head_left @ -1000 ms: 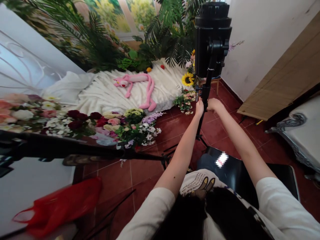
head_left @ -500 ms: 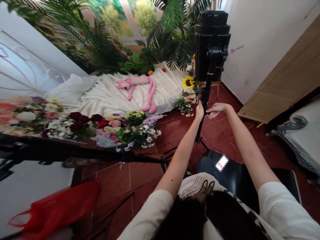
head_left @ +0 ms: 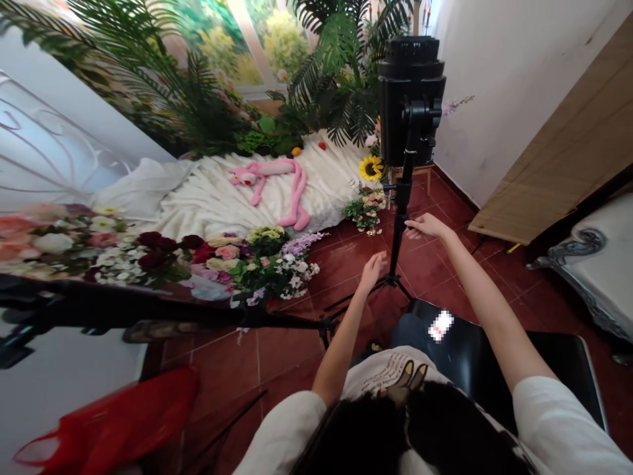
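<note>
A black studio light (head_left: 411, 99) stands upright on a black stand (head_left: 397, 241) with its legs spread on the tiled floor. My right hand (head_left: 426, 226) is at the right side of the pole, its fingertips close together by a collar on it; whether they pinch a small knob there is too small to tell. To the left of the pole and lower, my left hand (head_left: 374, 269) is off the stand, fingers apart and holding nothing.
A pink plush toy (head_left: 274, 168) lies on a white draped cloth (head_left: 208, 191). Artificial flowers (head_left: 227, 254) line its front. Another black stand (head_left: 163, 307) crosses from the left. Behind me to the right is a black seat (head_left: 475, 356); a red bag (head_left: 123, 419) lies lower left.
My left hand has let go of the pole and moved down and left. My right hand's fingertips have come in to the pole. The view has shifted slightly.
</note>
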Demonstrator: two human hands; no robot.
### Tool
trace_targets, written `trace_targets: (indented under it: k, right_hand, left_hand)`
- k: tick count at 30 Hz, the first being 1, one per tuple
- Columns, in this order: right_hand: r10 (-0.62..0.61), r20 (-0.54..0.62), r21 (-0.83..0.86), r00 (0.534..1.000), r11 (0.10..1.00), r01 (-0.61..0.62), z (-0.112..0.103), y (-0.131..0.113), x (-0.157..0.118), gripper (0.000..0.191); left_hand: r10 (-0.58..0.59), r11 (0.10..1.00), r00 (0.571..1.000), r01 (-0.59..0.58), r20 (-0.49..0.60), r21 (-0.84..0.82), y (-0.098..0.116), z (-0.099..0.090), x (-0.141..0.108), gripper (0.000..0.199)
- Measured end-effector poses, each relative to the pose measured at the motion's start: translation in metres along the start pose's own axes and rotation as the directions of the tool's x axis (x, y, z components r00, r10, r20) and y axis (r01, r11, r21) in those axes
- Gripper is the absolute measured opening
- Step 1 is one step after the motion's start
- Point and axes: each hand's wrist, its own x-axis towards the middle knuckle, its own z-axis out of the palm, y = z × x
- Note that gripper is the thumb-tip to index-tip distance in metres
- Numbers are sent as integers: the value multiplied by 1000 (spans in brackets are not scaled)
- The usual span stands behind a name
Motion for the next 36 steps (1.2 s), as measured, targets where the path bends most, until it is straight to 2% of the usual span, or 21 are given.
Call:
trace_targets:
  k: [2,3,5,7,8,9,10,12,14,16,19,22,24,26,28,33,36]
  right_hand:
    - [-2,-10,1,1000,1000,2,1,-1,-2,31]
    - [-8,-22,4,1000,1000,8,2,-1,-3,31]
    - [-31,-60,13,998,999,32,4,1,-6,31]
    - [-56,-100,12,993,998,58,6,4,-8,30]
    - [-66,-118,4,991,998,67,6,7,-8,30]
    - [-74,-132,-5,988,997,74,7,10,-9,31]
    - [-81,-150,-10,985,997,81,8,14,-9,32]
    - [-110,-207,9,972,993,114,13,22,-9,37]
    - [-108,-284,25,953,993,119,24,29,-8,44]
    - [-78,-281,27,956,996,89,41,34,-7,42]
    - [-55,-106,-14,993,998,54,77,35,-2,28]
    - [-67,46,-53,997,996,69,121,29,6,22]
    - [-85,114,-70,990,993,93,153,20,11,21]
    - [-111,205,-102,972,986,134,186,7,14,22]
    - [-157,314,-133,937,969,207,220,-9,15,23]
    - [-255,516,-215,818,886,412,313,-65,6,27]
    - [-257,598,-345,759,772,534,361,-97,2,41]
  left_hand:
    - [-127,991,987,130,-95,20,-36,-38,-46,48]
    - [-194,980,965,200,-176,19,-53,-59,-70,48]
    - [-310,942,889,336,-338,21,-81,-105,-115,49]
    - [-335,918,815,396,-472,33,-96,-151,-156,49]
    - [-312,916,790,398,-527,53,-98,-172,-173,49]
    - [-247,928,772,362,-585,85,-97,-192,-188,50]
    - [-167,943,737,313,-655,111,-92,-209,-201,50]
    - [3,967,646,192,-763,166,-73,-236,-218,49]
    - [129,974,540,87,-832,207,-46,-251,-224,47]
    - [211,971,455,7,-865,241,-15,-256,-221,45]
    - [362,931,386,-106,-848,349,31,-252,-203,47]
    - [442,897,390,-219,-808,384,64,-242,-179,56]
    - [441,894,401,-274,-803,355,77,-235,-164,66]
    - [422,901,451,-301,-786,312,83,-228,-152,69]
    - [410,905,465,-311,-785,289,84,-222,-146,67]
    - [392,916,457,-275,-798,293,78,-218,-144,66]
    - [397,916,451,-252,-800,312,73,-220,-143,63]
